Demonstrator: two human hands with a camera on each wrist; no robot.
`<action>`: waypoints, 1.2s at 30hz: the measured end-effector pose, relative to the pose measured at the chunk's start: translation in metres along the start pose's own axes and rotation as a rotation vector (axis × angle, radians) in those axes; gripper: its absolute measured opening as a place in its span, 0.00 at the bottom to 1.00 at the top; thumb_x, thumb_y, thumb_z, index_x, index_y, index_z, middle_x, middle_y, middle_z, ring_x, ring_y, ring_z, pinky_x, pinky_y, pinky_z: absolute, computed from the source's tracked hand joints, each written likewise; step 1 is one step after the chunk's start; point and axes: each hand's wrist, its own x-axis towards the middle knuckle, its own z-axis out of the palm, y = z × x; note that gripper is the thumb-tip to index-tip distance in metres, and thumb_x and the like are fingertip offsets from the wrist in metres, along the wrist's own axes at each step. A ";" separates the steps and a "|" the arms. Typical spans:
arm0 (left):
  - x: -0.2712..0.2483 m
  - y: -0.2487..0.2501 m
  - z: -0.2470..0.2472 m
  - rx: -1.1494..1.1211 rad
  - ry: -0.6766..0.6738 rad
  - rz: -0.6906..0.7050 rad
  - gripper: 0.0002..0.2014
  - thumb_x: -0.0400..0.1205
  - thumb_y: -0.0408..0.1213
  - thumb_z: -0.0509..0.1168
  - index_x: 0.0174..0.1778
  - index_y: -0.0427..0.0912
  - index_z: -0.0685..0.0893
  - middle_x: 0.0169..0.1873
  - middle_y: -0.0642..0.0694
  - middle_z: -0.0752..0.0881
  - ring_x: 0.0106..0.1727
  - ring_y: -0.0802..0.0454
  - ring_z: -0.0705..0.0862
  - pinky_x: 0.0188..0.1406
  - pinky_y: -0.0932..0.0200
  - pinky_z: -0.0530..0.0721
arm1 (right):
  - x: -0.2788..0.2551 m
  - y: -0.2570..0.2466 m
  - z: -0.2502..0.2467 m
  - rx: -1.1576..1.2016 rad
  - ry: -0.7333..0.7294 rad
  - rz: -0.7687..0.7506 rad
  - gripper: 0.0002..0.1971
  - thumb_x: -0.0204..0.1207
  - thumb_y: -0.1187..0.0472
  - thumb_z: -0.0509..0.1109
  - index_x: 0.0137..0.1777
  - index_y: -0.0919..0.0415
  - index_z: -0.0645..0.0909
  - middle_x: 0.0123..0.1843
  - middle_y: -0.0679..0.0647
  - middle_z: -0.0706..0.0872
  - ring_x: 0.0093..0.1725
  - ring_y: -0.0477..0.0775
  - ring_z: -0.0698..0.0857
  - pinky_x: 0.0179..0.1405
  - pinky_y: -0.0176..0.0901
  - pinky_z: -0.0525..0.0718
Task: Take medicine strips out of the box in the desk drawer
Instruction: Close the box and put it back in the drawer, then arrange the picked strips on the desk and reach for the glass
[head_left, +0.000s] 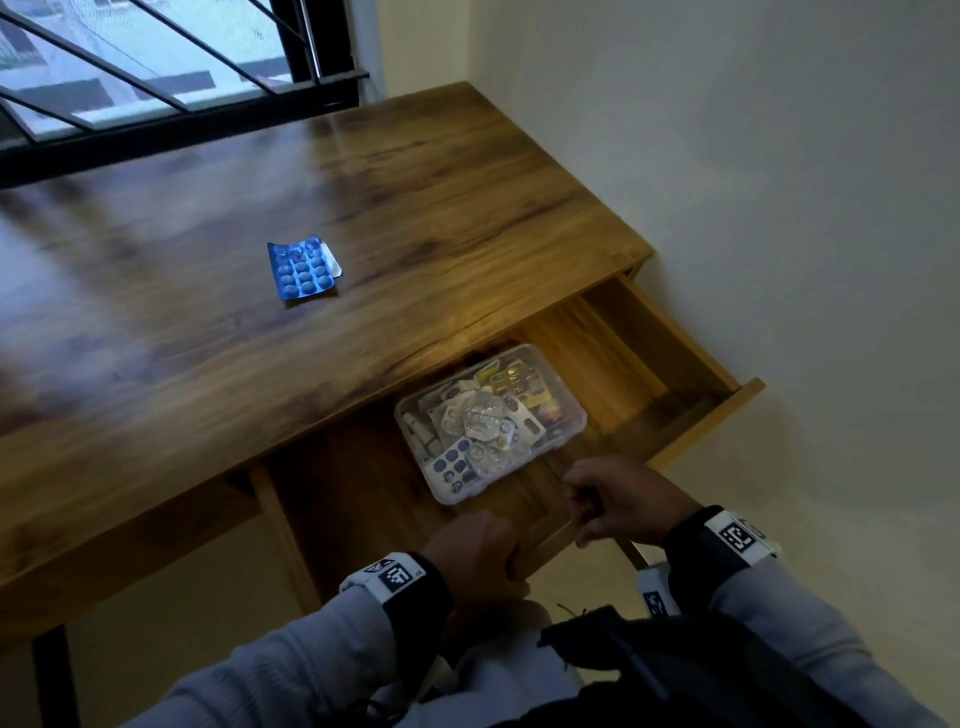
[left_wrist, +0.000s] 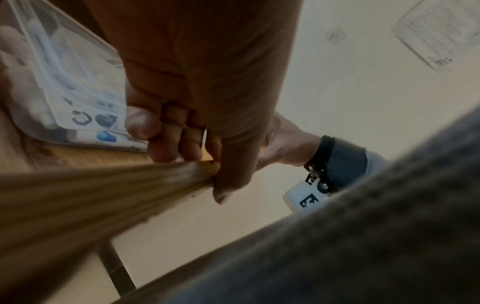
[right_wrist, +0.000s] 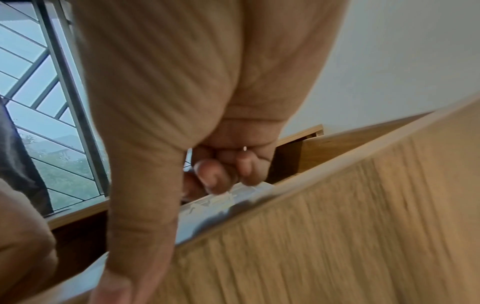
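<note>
Two hands grip the front edge of the drawer (head_left: 545, 540). The left hand (head_left: 478, 551) curls over that edge with its fingers inside and its thumb down the outer face, as the left wrist view shows plainly. The right hand (head_left: 618, 506) does the same a little further along, its fingers hooked over the top of the panel, just in front of the box. Neither hand holds a strip.

Inside the drawer, just behind both hands, sits one clear plastic box (head_left: 563, 400) with no lid on it. It is heaped with medicine strips (head_left: 483, 421) — silver, clear and blue-backed ones overlapping, too jumbled to count. One end of the box lies under the desk's edge; the rest of it is in reach.

Beyond the box, up on the desk (head_left: 415, 208), lies one blue strip (head_left: 303, 270) with what looks like a second, silvery one tucked partly under it — so one strip for certain, perhaps two, already out. By my reading the task is barely begun: the drawer is open, the box is exposed, and nearly all the strips are left to lift out. There is one drawer, and behind the desk one barred window (head_left: 130, 57).
</note>
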 end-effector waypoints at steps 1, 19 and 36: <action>-0.001 -0.002 0.000 0.003 0.040 0.001 0.16 0.73 0.47 0.73 0.42 0.35 0.85 0.39 0.39 0.88 0.39 0.41 0.86 0.36 0.53 0.84 | 0.001 0.002 0.000 -0.033 0.033 -0.022 0.20 0.58 0.55 0.84 0.33 0.42 0.72 0.39 0.42 0.79 0.38 0.40 0.78 0.38 0.44 0.82; -0.009 -0.085 -0.047 0.367 0.780 -0.275 0.41 0.59 0.52 0.77 0.69 0.44 0.76 0.70 0.38 0.76 0.71 0.41 0.67 0.70 0.35 0.66 | 0.110 -0.024 -0.026 -0.489 0.470 -0.217 0.45 0.57 0.48 0.83 0.76 0.46 0.69 0.77 0.48 0.73 0.74 0.50 0.72 0.69 0.52 0.70; -0.054 -0.184 -0.100 0.113 0.735 -0.305 0.32 0.72 0.61 0.65 0.66 0.45 0.78 0.68 0.44 0.78 0.67 0.42 0.77 0.65 0.49 0.73 | 0.193 -0.099 -0.026 -0.340 0.560 -0.395 0.10 0.71 0.43 0.68 0.45 0.46 0.83 0.50 0.42 0.85 0.52 0.44 0.81 0.50 0.43 0.70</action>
